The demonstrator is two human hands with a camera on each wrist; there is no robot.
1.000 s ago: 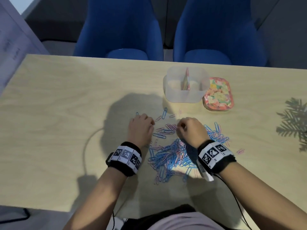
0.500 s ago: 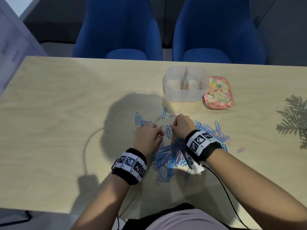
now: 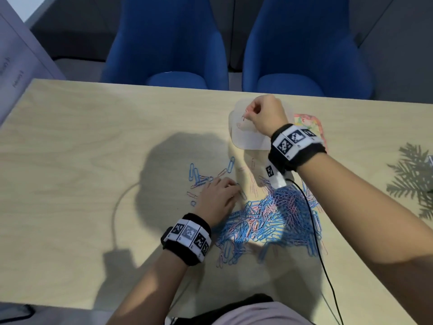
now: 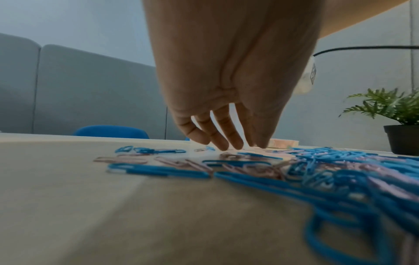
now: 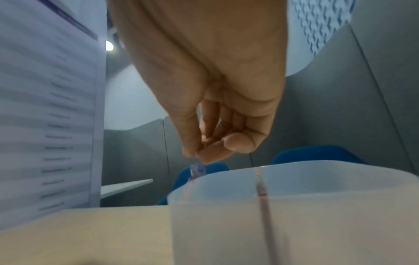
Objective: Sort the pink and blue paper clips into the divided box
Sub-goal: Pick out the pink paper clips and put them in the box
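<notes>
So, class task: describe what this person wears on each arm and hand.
Both hands, the left hand and the right hand, are bare, with bare forearms. Each wrist carries a black band fronted by white panels of black square-patterned markers. A thin black cable trails from the right wrist.

Divided box (image 3: 243, 139) behind the paper-clip heap (image 3: 269, 221) on the table (image 3: 82, 160) (lid (image 3: 311, 120) just right of the box)

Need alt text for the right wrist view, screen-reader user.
Seen from under the wrist, the right hand pinches a pink paper clip in its fingers just above the left compartment of a translucent divided box on a pale wooden table. Blue chairs and grey partitions stand behind; the image is blurred.
</notes>
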